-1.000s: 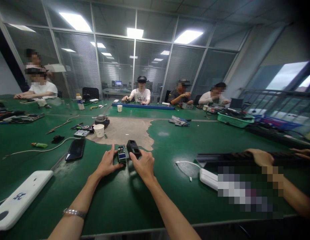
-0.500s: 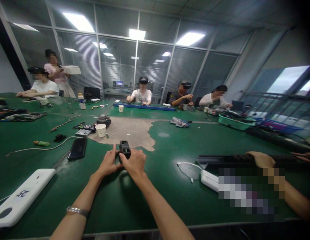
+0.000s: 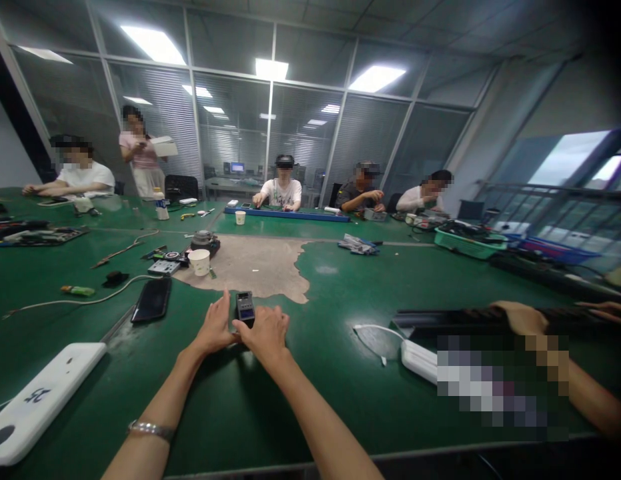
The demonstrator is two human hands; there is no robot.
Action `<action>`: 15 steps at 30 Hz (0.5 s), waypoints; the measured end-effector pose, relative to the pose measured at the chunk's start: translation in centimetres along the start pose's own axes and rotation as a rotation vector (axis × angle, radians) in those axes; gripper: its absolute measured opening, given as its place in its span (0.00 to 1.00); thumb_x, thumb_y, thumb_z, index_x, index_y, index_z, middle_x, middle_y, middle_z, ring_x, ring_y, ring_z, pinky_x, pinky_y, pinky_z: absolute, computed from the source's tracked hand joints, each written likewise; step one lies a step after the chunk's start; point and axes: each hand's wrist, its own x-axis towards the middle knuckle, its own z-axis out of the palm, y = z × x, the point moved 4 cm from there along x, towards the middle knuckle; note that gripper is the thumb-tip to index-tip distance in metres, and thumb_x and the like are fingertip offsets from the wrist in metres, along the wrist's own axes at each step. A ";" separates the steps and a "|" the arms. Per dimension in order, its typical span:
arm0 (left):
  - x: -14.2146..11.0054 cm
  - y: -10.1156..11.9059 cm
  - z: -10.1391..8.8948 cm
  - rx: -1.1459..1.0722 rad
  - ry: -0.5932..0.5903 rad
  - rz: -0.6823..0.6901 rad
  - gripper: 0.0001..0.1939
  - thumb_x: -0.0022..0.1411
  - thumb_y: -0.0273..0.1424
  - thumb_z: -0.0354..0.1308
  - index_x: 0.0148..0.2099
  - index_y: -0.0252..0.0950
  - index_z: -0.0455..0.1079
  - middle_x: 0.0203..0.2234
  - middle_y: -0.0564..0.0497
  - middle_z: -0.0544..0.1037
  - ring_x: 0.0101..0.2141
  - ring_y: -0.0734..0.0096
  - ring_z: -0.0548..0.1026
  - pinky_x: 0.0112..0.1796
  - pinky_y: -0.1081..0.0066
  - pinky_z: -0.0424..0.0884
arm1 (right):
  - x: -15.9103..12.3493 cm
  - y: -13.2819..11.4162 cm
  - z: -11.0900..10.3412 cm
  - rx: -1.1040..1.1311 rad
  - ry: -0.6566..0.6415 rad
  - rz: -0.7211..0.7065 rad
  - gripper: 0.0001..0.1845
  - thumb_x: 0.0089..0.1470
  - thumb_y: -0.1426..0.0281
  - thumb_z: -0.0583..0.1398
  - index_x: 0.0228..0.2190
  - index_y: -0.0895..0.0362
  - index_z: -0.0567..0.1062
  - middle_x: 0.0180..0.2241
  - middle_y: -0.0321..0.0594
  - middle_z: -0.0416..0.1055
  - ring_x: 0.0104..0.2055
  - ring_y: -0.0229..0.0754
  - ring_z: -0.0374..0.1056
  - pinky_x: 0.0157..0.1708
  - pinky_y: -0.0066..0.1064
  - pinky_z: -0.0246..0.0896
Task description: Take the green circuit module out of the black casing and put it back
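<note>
A small black box-shaped electronic device (image 3: 245, 307) stands between my two hands above the green table, with a small dark panel and markings on the face towards me. My right hand (image 3: 268, 333) grips it from the right, the thumb at its lower near edge and the other fingers along its right side. On the other side, my left hand (image 3: 215, 328) has its fingers stretched and spread beside the device. The left thumb reaches under towards the right thumb; whether it touches the device is hard to see.
A black phone (image 3: 151, 300), a paper cup (image 3: 199, 262) and a white numbered power bank-like case (image 3: 45, 403) lie left. A white cable (image 3: 377, 330) and a co-worker's hands (image 3: 523, 320) on a black rail are right. Grey gloves (image 3: 359, 245) lie ahead.
The device has tilted, so its panel face shows more, and the right thumb has slid down to its near edge. In the background, a standing person has moved right.
</note>
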 end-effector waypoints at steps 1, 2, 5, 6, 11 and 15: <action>0.0 -0.1 0.1 0.005 -0.004 0.003 0.69 0.48 0.39 0.68 0.75 0.35 0.20 0.69 0.31 0.55 0.67 0.36 0.56 0.63 0.39 0.50 | 0.0 -0.1 -0.2 0.002 0.006 -0.004 0.28 0.56 0.48 0.64 0.43 0.61 0.79 0.47 0.57 0.77 0.55 0.61 0.64 0.54 0.49 0.53; 0.0 -0.1 0.1 0.007 -0.010 0.007 0.69 0.48 0.38 0.67 0.75 0.35 0.19 0.69 0.31 0.54 0.67 0.36 0.55 0.63 0.38 0.49 | 0.1 -0.2 -0.3 0.006 0.013 -0.009 0.28 0.56 0.48 0.64 0.43 0.61 0.79 0.46 0.57 0.77 0.54 0.61 0.65 0.54 0.49 0.53; -0.1 0.0 0.1 0.000 -0.024 0.011 0.65 0.51 0.35 0.64 0.74 0.35 0.18 0.68 0.32 0.56 0.66 0.38 0.56 0.63 0.37 0.48 | 0.3 -0.4 0.0 0.016 0.003 -0.011 0.28 0.54 0.48 0.65 0.42 0.61 0.79 0.44 0.56 0.77 0.53 0.60 0.66 0.53 0.49 0.54; -0.1 0.1 0.1 -0.003 -0.027 0.010 0.64 0.52 0.34 0.63 0.74 0.36 0.18 0.68 0.33 0.58 0.66 0.39 0.57 0.64 0.37 0.48 | 0.3 -0.4 0.3 0.016 -0.007 -0.005 0.27 0.54 0.49 0.65 0.42 0.61 0.79 0.44 0.57 0.78 0.53 0.60 0.66 0.53 0.49 0.54; -0.1 0.6 -0.2 -0.008 -0.042 0.010 0.63 0.52 0.33 0.62 0.74 0.35 0.18 0.65 0.34 0.62 0.66 0.41 0.59 0.64 0.38 0.46 | 0.1 -0.3 1.4 0.021 -0.006 0.025 0.23 0.56 0.55 0.64 0.43 0.62 0.78 0.45 0.57 0.77 0.53 0.60 0.67 0.53 0.48 0.54; -0.1 0.9 -0.4 -0.014 -0.041 0.014 0.66 0.53 0.39 0.66 0.75 0.36 0.19 0.65 0.34 0.63 0.66 0.41 0.59 0.64 0.39 0.48 | 0.6 -0.6 0.2 0.058 0.084 0.025 0.20 0.57 0.55 0.63 0.40 0.60 0.79 0.41 0.53 0.79 0.50 0.57 0.69 0.50 0.44 0.57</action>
